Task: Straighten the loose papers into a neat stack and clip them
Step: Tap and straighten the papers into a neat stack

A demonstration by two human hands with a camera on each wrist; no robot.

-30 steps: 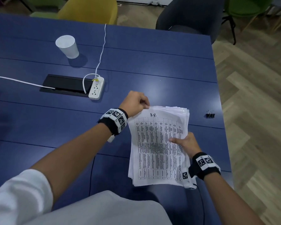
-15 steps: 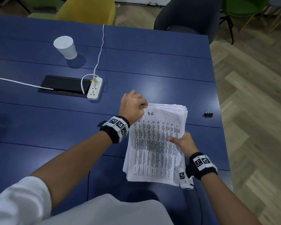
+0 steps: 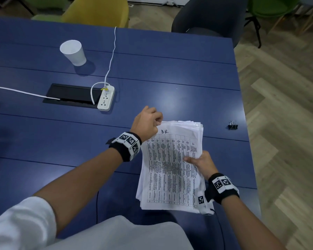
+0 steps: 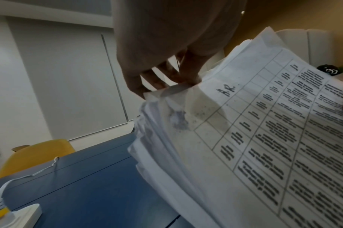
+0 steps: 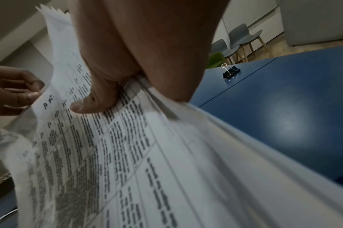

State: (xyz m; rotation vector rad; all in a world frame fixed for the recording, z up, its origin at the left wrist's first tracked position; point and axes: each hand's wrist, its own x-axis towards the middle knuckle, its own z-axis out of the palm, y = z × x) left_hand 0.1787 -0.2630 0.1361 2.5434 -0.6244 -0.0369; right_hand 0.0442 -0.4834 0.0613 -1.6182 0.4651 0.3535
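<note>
A thick stack of printed papers (image 3: 170,165) with a table and "A.R." written on top is held above the blue table (image 3: 170,73). Its edges are uneven. My left hand (image 3: 148,121) pinches the stack's top left corner, fingers curled; the left wrist view shows this pinch on the papers (image 4: 264,138) by the left hand (image 4: 178,77). My right hand (image 3: 201,163) grips the right edge, thumb on top; in the right wrist view the right hand (image 5: 112,92) clamps the papers (image 5: 127,169). A black binder clip (image 3: 233,125) lies on the table to the right, also visible as the binder clip (image 5: 230,72).
A white paper cup (image 3: 73,52) stands at the back left. A white power strip (image 3: 106,98) with cables lies beside a black cable hatch (image 3: 70,95). The table's right edge runs close to the clip, with wooden floor (image 3: 287,123) beyond. Chairs stand behind the table.
The stack has tilted and shifted slightly left, and my left hand has re-gripped its top left corner. The right hand keeps its hold on the right edge.
</note>
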